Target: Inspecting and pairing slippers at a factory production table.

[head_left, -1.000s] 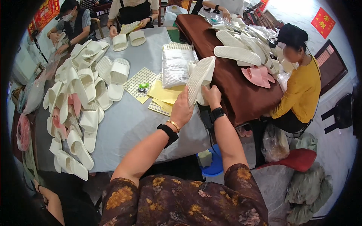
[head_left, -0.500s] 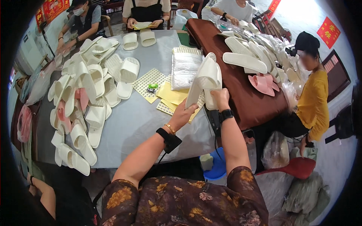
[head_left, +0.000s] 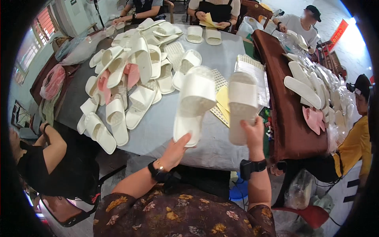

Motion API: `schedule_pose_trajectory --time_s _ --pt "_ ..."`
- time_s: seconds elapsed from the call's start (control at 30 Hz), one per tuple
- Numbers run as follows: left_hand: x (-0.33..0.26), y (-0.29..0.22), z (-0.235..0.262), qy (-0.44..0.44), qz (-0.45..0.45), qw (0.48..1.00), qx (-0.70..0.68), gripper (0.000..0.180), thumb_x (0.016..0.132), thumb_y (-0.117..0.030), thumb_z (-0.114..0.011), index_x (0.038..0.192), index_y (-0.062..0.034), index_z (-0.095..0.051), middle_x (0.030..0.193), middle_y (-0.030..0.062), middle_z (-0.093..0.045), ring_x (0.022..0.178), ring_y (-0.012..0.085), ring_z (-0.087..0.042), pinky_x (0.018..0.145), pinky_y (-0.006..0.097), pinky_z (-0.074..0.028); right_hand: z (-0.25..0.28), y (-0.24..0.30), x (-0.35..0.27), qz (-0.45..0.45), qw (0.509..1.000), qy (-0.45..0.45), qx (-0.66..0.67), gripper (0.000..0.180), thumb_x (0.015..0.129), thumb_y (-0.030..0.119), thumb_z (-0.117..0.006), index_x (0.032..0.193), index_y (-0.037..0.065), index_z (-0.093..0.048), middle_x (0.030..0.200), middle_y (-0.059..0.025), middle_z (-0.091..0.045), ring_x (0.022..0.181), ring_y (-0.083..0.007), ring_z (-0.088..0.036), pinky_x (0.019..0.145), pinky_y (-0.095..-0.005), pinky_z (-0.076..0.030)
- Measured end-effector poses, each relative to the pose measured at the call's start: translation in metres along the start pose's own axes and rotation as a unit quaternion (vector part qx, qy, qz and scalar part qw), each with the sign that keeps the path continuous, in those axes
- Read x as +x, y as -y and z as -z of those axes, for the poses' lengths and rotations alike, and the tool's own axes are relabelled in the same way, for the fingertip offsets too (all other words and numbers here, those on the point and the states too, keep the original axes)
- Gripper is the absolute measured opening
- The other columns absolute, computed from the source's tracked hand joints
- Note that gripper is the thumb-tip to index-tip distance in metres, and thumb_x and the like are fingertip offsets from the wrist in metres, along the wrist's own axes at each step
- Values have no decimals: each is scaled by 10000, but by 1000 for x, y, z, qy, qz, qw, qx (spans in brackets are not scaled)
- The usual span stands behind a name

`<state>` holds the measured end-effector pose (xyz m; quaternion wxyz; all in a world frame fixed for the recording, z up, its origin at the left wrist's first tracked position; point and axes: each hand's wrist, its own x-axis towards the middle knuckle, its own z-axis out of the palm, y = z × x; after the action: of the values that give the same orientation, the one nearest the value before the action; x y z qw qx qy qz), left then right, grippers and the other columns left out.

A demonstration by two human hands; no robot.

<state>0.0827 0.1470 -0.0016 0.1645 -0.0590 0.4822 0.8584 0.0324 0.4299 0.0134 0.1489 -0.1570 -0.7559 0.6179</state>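
My left hand (head_left: 176, 152) grips the heel end of a white slide slipper (head_left: 196, 100), its thumb pressed on the insole. My right hand (head_left: 254, 133) holds a second white slipper (head_left: 242, 94) by its heel in the same way. Both slippers are raised over the table, apart from each other, toes pointing away from me and straps facing up. Partly covered by them are yellow label sheets (head_left: 223, 98) and a white padded package (head_left: 261, 85). To the left lies a large heap of white slippers (head_left: 136, 96), with a few pink slippers (head_left: 132, 74) among them.
A grey cloth covers the table (head_left: 158, 136). A brown padded surface (head_left: 284, 118) on the right bears more slippers and clear plastic bags. Two white slippers (head_left: 204, 35) stand at the far edge. People sit around, one handling yellow sheets (head_left: 209, 20). A red stool (head_left: 312, 215) is lower right.
My view has swung left. The two slippers, earlier close together and overlapping, are now apart side by side, the left one moved leftward and both turned with straps up.
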Motion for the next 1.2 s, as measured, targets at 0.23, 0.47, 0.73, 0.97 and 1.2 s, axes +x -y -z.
schedule_pose_trajectory --time_s 0.23,0.47,0.73,0.97,1.2 --pt "-37 -3 74 -19 133 990 33 527 1041 -468 -387 1262 -18 -551 1046 109 -687 903 182 -670 742 311 -546 -97 -17 -43 -38 984 144 -99 520 723 166 -750 1130 -54 -512 977 -204 -655 864 -307 -658 766 -397 -527" --pt "-38 -30 34 186 176 882 395 253 967 -213 -605 1117 -17 -658 943 108 -698 824 235 -683 726 333 -544 -105 -17 -43 2 958 181 -223 522 734 232 -725 1105 -65 -508 921 -289 -661 876 -418 -667 769 -453 -529" --pt "18 5 25 86 -354 604 709 492 779 -194 -740 1227 -50 -597 1259 122 -564 1201 315 -503 1044 452 -373 -98 -14 -47 36 929 216 -300 494 753 305 -727 1037 -56 -545 933 -285 -659 893 -438 -650 764 -483 -526" --pt "24 13 27 108 -343 609 707 565 771 -201 -746 1295 -82 -571 1270 122 -554 1171 318 -515 1019 438 -415 -95 -21 -47 60 917 215 -331 434 783 297 -697 1002 -54 -566 979 -278 -649 949 -442 -622 809 -493 -515" --pt "24 9 24 117 -333 606 713 566 783 -185 -727 1318 -102 -562 1287 137 -538 1154 336 -519 991 438 -439 -81 -17 -45 48 923 242 -294 403 812 270 -660 1040 -51 -572 974 -297 -647 958 -444 -619 823 -501 -506"
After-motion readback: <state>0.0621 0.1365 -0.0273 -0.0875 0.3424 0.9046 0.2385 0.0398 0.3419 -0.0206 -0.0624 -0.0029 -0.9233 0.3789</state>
